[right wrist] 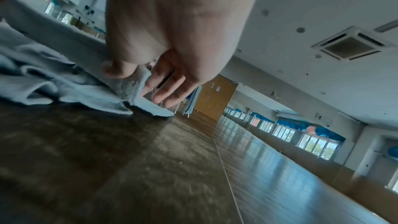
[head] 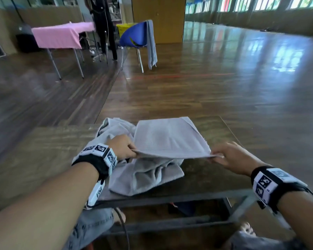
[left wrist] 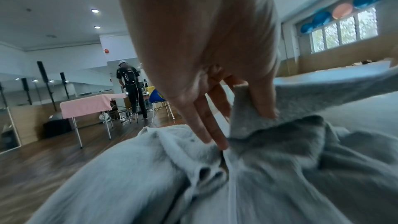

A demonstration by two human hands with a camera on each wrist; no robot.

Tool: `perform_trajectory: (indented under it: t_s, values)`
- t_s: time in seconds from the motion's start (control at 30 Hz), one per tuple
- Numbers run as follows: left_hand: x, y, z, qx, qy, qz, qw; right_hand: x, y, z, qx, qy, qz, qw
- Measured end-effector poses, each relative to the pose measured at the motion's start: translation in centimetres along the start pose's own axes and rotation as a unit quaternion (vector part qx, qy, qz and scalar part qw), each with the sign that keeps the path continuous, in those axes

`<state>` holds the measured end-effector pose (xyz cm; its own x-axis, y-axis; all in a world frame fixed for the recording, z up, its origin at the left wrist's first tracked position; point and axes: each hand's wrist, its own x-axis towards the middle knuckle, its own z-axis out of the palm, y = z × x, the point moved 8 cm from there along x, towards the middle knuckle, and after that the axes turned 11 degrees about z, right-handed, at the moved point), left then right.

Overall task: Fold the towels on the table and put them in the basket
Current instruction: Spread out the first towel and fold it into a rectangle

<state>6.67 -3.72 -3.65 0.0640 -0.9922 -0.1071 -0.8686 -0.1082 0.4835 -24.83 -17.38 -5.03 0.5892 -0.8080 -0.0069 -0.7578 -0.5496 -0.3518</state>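
My left hand (head: 122, 147) pinched the near left corner of the grey towel (head: 168, 138). I held that towel flat, just above the counter (head: 43, 150). More grey towels (head: 145, 175) lay in a messy heap under it. My right hand (head: 229, 157) pinched the near right corner. I think this fold had only begun. I could not see the basket, so no towel looked put away.

**Legible Text and Markings**

No readable text, brand, number or sign appears in any view. The wristbands (head: 105, 156) carry black-and-white square coded markers only; a small mark beside one marker is too small to read.
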Motion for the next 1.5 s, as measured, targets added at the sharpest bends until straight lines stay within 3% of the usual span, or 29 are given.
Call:
perform_trajectory:
  t_s: [0.1, 0.27, 0.4, 0.47, 0.53, 0.6, 0.67, 0.73, 0.8, 0.9, 1.07, 1.13, 1.37, 1.5]
  values:
    - [-2.4, -0.4, 2.3, -0.009, -0.054, -0.012, 0.998, -3.2, -0.1, 3.4, -0.032, -0.103, 0.003, 0.994]
    - [-6.0, -0.6, 6.6, 0.038, -0.175, -0.019, 0.984, -7.7, -0.1, 7.7, -0.031, -0.217, 0.038, 0.975]
    - [-7.6, -0.5, 9.2, 0.069, -0.308, -0.054, 0.948, -10.3, 0.4, 10.0, -0.034, -0.357, 0.106, 0.928]
    - [-8.0, -0.3, 10.2, 0.033, -0.369, -0.085, 0.925, -10.9, 0.2, 10.4, -0.028, -0.416, 0.132, 0.899]
    - [-7.2, 0.4, 10.6, -0.043, -0.387, -0.107, 0.915, -10.5, -0.2, 10.2, -0.012, -0.449, 0.147, 0.881]
    - [-4.0, 1.5, 9.4, -0.081, -0.300, -0.084, 0.947, -8.4, -0.8, 9.1, 0.016, -0.419, 0.139, 0.897]
    - [0.5, 2.6, 6.8, -0.075, -0.124, -0.022, 0.989, -4.7, -1.3, 7.0, 0.038, -0.308, 0.098, 0.946]
    - [4.3, 3.8, 4.3, -0.055, 0.051, 0.034, 0.997, -1.0, -1.5, 4.9, 0.062, -0.181, 0.074, 0.979]
    - [7.4, 4.5, 3.6, -0.016, 0.136, 0.060, 0.989, 2.5, -1.2, 3.9, 0.076, -0.100, 0.075, 0.989]
    - [12.5, 4.1, 5.0, 0.100, 0.120, 0.051, 0.986, 7.6, -0.5, 4.2, 0.087, -0.062, 0.093, 0.990]
    - [17.3, -0.9, 10.5, 0.150, -0.037, -0.054, 0.986, 15.0, -0.2, 7.4, 0.049, -0.102, 0.093, 0.989]
    - [17.7, -2.4, 12.0, 0.141, -0.069, -0.067, 0.985, 17.1, -0.3, 8.8, 0.021, -0.118, 0.099, 0.988]
    - [17.6, -2.1, 11.9, 0.116, -0.095, -0.066, 0.987, 19.6, -0.5, 9.1, -0.023, -0.109, 0.140, 0.984]
    - [17.5, -1.9, 11.7, 0.115, -0.085, -0.062, 0.988, 20.5, 2.4, 5.6, -0.023, -0.035, 0.223, 0.974]
